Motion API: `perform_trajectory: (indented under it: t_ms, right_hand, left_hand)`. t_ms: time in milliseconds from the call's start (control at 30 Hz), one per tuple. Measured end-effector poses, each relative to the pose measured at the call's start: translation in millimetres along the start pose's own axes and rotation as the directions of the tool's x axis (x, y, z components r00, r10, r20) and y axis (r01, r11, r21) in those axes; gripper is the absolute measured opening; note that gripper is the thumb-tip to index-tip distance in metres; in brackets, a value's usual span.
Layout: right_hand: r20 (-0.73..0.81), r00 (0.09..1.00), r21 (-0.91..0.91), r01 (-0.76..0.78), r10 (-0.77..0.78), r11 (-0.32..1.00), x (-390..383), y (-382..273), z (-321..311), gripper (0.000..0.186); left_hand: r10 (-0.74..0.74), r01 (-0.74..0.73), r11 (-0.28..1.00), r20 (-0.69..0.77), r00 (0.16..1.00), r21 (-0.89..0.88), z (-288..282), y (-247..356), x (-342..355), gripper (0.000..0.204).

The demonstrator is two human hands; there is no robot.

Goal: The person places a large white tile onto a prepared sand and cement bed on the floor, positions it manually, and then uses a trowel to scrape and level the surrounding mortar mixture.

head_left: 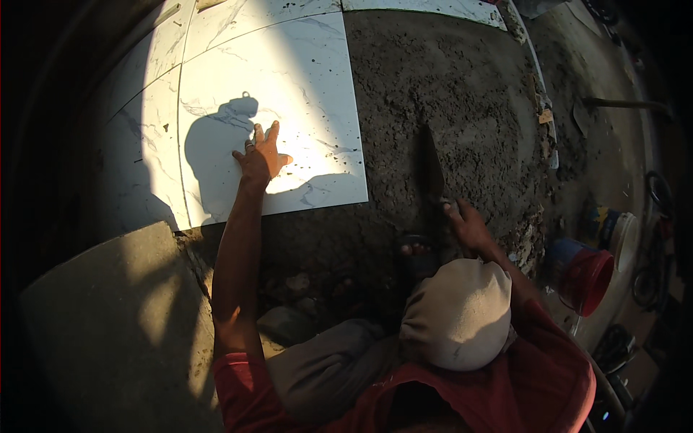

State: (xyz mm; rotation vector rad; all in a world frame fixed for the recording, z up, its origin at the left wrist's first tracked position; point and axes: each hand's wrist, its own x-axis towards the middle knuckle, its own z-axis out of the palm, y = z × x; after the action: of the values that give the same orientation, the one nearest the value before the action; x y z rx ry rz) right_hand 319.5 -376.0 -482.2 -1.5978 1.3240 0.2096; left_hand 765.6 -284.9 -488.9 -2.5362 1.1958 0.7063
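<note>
My left hand (261,155) rests with spread fingers on a white marble-patterned floor tile (317,94), and a ring shows on one finger. Sunlight and the shadow of my head fall across that tile, and small dark crumbs are scattered on it. In my right hand (464,224) is a trowel (432,162), gripped by its handle, its dark pointed blade lying over the grey mortar bed (476,94) to the right of the tile. Whether the blade touches the mortar I cannot tell.
More white tiles (160,54) adjoin on the left and far side. At left stands a concrete slab (108,303). A red bucket (588,281) lies tilted at right, near a tool with a long handle (628,105). Stones (289,325) and rubble lie by my feet.
</note>
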Motion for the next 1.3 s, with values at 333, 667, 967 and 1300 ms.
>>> perform_trajectory:
  t_ms: [333, 667, 967, 1300]
  right_hand:
    - [0.259, 0.955, 0.154, 0.103, -0.141, 0.983, -16, -50, 68, 0.056]
    - [0.063, 0.992, -0.012, 0.109, -0.108, 0.994, 2, 7, 6, 0.052]
    - [0.430, 0.899, 0.121, 0.032, -0.081, 0.992, -19, -59, 9, 0.057]
    - [0.262, 0.868, -0.261, 0.484, -0.422, 0.835, 0, -9, -22, 0.049]
  left_hand:
    - [-0.020, 0.018, 0.999, 0.042, 0.999, 0.047, -3, 3, 1, 0.090]
    - [-0.018, 0.016, 0.998, 0.025, 1.000, 0.059, 4, 1, 4, 0.092]
    - [-0.026, 0.024, 0.999, 0.043, 0.999, 0.035, 4, 1, 3, 0.092]
    - [-0.023, 0.021, 0.998, 0.035, 0.999, 0.062, 3, 0, 3, 0.091]
